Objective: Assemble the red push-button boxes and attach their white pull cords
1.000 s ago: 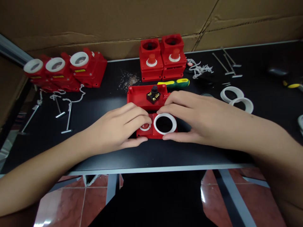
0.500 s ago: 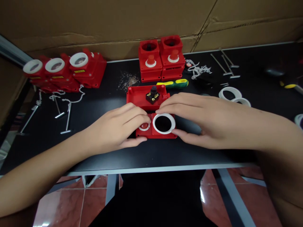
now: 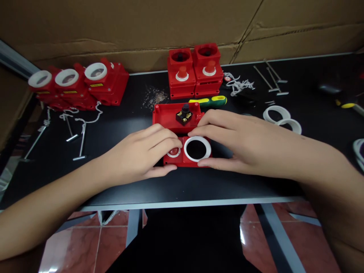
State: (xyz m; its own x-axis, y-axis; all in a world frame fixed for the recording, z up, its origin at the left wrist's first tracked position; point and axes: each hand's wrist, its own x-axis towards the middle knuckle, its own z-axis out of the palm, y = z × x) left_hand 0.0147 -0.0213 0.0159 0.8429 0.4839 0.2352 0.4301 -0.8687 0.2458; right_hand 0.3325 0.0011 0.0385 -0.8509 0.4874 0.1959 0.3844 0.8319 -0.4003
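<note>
A red cover lies near the table's front edge, with a small red button at its left and a white ring around a dark opening at its right. My left hand grips the cover's left end, fingers over the top by the button and thumb at the front. Around the white ring, my right hand has its fingers at the back and its thumb at the front rim. Just behind stands an open red box holding a black switch block.
Behind are a green-yellow screwdriver and two red units. Three red units with white rings and corded metal T-bars are at left. At right lie loose white rings, metal rods and tangled white cord.
My right thumb has slid left along the front rim of the white ring, and my right hand has shifted slightly left. My left hand keeps its hold.
</note>
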